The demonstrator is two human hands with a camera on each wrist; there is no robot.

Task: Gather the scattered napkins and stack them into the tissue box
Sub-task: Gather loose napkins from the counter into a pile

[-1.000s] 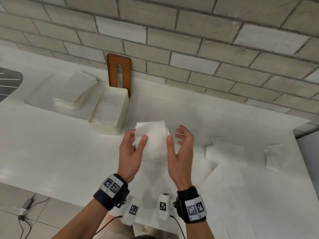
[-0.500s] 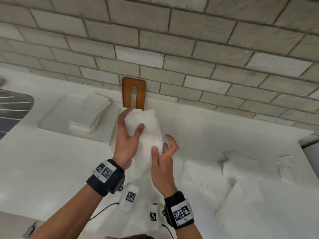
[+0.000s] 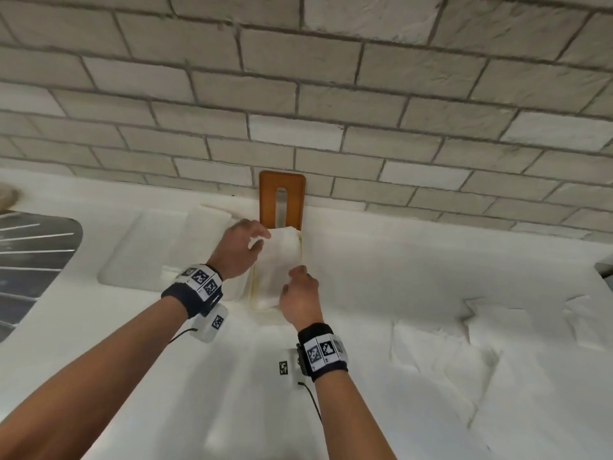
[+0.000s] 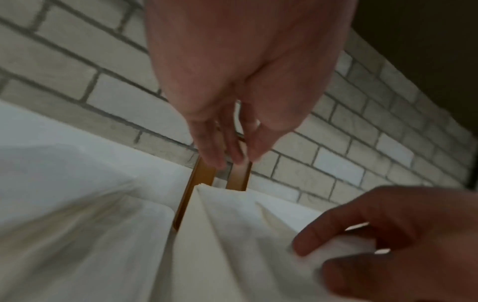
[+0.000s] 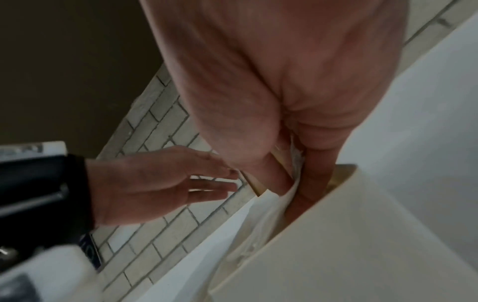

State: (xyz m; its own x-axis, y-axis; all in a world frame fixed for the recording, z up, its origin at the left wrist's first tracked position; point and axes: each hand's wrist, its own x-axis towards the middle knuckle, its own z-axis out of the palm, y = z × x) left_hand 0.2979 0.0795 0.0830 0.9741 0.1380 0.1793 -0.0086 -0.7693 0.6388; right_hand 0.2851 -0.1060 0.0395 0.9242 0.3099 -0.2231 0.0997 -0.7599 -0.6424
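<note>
A folded white napkin point(image 3: 277, 270) lies lengthwise in the cream tissue box point(image 3: 265, 311) by the wall. My right hand point(image 3: 294, 274) pinches its near end between thumb and fingers, just inside the box wall point(image 5: 336, 241). In the right wrist view the napkin point(image 5: 297, 163) shows between thumb and finger. My left hand point(image 3: 260, 242) hovers over the napkin's far left corner with straight fingers point(image 4: 214, 151) and holds nothing. Whether it touches the paper I cannot tell. Several loose napkins point(image 3: 441, 360) lie spread on the white counter to the right.
A brown wooden lid point(image 3: 265, 200) with a slot leans on the brick wall right behind the box. Left of the box a stack of napkins point(image 3: 205, 227) sits in a shallow white recess point(image 3: 132, 260). A dark ribbed panel point(image 3: 30, 254) is at the far left.
Both hands carried the folded napkin away from me, from mid-counter to the box, and lowered it in. The left hand let go and straightened. The right hand now pinches the near end.
</note>
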